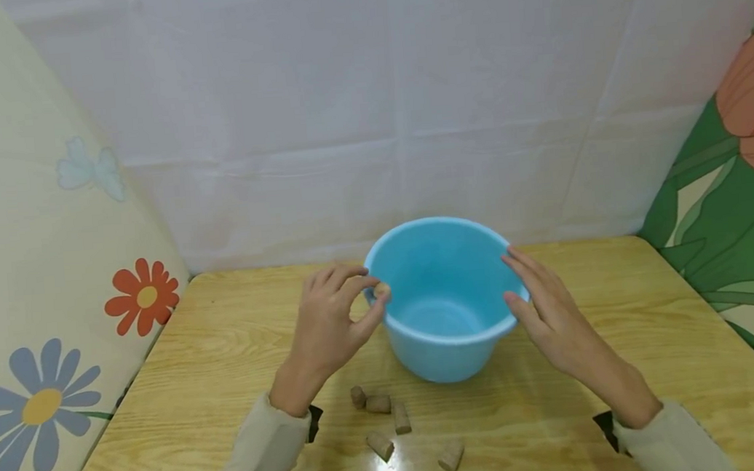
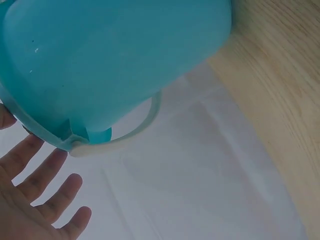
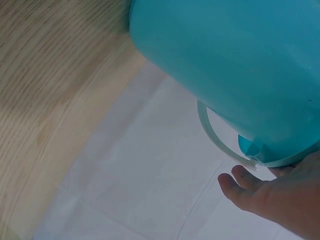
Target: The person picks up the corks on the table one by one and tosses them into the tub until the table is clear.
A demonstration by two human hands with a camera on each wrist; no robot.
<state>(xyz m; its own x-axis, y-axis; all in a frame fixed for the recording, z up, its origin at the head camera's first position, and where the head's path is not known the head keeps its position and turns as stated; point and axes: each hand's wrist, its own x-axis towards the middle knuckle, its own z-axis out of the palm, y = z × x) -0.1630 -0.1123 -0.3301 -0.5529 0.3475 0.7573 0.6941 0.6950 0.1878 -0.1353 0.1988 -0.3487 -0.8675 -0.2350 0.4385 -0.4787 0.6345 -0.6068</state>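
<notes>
A light blue bucket [image 1: 447,354] with a pale handle [image 2: 125,142] stands on the wooden table. At its left rim my left hand [image 1: 330,319] pinches a small tan cork [image 1: 382,290] between thumb and forefinger. The other fingers of that hand [image 2: 30,195] spread beside the outside of the rim in the left wrist view. On the far side, my right hand [image 1: 553,318] rests at the right rim with fairly straight fingers [image 3: 235,185]. Several brown corks, among them one standing cork [image 1: 358,396] and one lying cork [image 1: 451,456], are on the table in front of the bucket.
The wooden table [image 1: 227,348] meets a white cloth backdrop [image 1: 277,126] behind the bucket. Panels painted with flowers stand at both sides, the left panel [image 1: 24,253] and the right panel [image 1: 733,261]. The bucket's inside shows a bare floor.
</notes>
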